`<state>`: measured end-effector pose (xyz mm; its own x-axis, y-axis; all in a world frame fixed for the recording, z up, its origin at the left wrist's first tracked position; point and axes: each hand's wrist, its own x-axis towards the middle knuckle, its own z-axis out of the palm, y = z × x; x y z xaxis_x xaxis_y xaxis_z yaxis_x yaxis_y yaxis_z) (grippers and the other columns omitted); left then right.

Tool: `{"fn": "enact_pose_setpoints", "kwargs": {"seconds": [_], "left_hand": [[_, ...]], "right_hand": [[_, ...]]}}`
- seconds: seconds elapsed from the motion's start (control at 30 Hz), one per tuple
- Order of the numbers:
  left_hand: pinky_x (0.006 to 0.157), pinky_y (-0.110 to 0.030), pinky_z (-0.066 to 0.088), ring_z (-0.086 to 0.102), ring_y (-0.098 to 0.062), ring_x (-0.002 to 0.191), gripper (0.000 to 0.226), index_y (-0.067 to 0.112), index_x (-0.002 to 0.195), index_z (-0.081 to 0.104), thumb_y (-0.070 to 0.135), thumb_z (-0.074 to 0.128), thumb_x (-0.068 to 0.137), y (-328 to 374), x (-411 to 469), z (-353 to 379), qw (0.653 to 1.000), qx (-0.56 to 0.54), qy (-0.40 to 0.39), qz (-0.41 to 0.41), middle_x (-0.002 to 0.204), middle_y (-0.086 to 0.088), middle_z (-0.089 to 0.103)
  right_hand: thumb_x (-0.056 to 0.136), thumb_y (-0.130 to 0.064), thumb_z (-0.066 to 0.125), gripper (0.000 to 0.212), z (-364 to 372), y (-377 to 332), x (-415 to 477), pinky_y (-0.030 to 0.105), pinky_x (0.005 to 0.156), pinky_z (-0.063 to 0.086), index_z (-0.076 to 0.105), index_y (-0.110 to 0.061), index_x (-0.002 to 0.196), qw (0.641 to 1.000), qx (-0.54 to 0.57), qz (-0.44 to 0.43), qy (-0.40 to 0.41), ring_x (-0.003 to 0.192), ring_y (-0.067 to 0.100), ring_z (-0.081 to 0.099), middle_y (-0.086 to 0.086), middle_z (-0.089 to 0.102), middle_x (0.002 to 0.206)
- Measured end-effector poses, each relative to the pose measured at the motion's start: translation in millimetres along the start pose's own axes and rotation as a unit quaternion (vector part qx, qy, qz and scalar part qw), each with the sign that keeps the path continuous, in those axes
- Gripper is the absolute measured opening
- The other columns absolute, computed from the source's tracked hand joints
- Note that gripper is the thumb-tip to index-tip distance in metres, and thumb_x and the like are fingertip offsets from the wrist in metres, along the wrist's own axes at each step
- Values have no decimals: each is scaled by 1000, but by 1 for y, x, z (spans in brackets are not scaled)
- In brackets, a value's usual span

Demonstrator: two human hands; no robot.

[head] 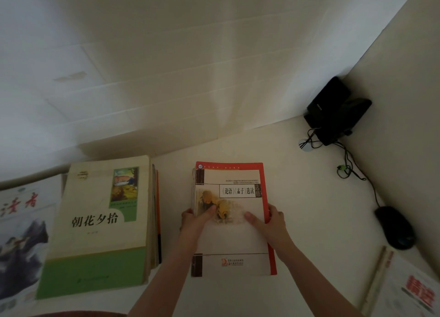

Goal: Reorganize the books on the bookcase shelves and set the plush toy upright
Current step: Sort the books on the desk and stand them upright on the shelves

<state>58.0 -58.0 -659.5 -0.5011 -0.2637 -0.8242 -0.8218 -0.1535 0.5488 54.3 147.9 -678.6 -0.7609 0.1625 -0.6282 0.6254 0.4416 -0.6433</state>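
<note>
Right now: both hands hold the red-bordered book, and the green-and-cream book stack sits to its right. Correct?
Not quite. In the head view the green-and-cream book stack lies to the left of the red-bordered book. The left hand and right hand do hold it.

Dim warm light, soft shadows, slight overall blur, wide-angle bending at edges

One view only: your wide-angle head camera, close above the surface [314, 193], faces forward and steeply down; the wall [190, 54] fills its upper half, your left hand [193, 221] and right hand [271, 224] sit low centre.
</note>
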Motion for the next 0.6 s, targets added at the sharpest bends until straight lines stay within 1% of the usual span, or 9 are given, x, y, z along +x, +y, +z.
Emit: {"fn": "enact_pose_setpoints", "kwargs": {"seconds": [0.1,0.2,0.27,0.33,0.4,0.47,0.53,0.57,0.6], "left_hand": [[102,-41,42,49,-30,119,88,8,137,31,37,80,70,0,0,-1,1000,-13,-5,0,128,-12,51],[102,-43,42,50,-30,118,89,9,137,32,36,81,69,-1,1,0,1000,-24,3,3,129,-12,52],[103,-45,42,49,-31,119,91,9,138,31,37,81,68,0,-1,0,1000,-17,6,2,131,-13,51],[103,-46,42,50,-31,119,93,10,138,31,40,82,65,-1,0,1,1000,-16,10,5,131,-14,51],[102,-44,42,49,-30,119,95,10,138,31,44,80,65,1,-1,1,1000,-17,7,6,131,-12,51],[103,-43,40,47,-30,121,91,9,140,29,44,77,71,0,3,1,1000,-18,7,5,133,-12,49],[105,-44,39,47,-30,121,89,9,140,28,45,74,74,1,1,1,1000,-22,3,3,134,-13,48],[104,-45,40,48,-30,120,92,9,140,29,49,75,71,3,-2,1,1000,-27,1,6,133,-13,49],[103,-45,41,51,-30,118,100,10,139,30,57,76,64,5,-3,2,999,-36,-3,9,131,-12,52]], "right_hand": [[40,-81,66,112,0,0,-2,50,101,44,41,-26,135,1000,7,1,1,117,27,45,1,42,116],[55,-70,75,97,1,-2,-2,51,102,42,42,-25,134,1000,7,0,3,118,29,45,2,42,115],[62,-64,75,89,1,-2,-3,51,103,40,42,-25,135,1000,5,-3,5,118,29,44,2,42,114],[60,-66,74,90,-1,-5,-5,50,103,41,43,-25,134,1000,6,-3,-1,117,27,44,1,42,114],[51,-75,73,95,-2,-5,-4,49,100,45,47,-27,130,1000,7,0,-7,113,26,48,-1,45,112],[42,-83,71,100,-3,0,2,47,94,50,53,-28,124,1000,19,-3,-11,109,25,56,-2,54,112],[40,-84,73,100,-3,9,9,45,91,52,54,-31,123,1000,26,-4,-16,105,23,60,-1,59,111],[41,-83,73,99,-3,12,11,45,91,52,54,-31,122,999,27,-8,-19,105,23,60,-2,58,111],[41,-83,73,98,-3,15,13,45,91,53,54,-31,122,999,28,-10,-22,105,22,60,-2,58,111]]}}
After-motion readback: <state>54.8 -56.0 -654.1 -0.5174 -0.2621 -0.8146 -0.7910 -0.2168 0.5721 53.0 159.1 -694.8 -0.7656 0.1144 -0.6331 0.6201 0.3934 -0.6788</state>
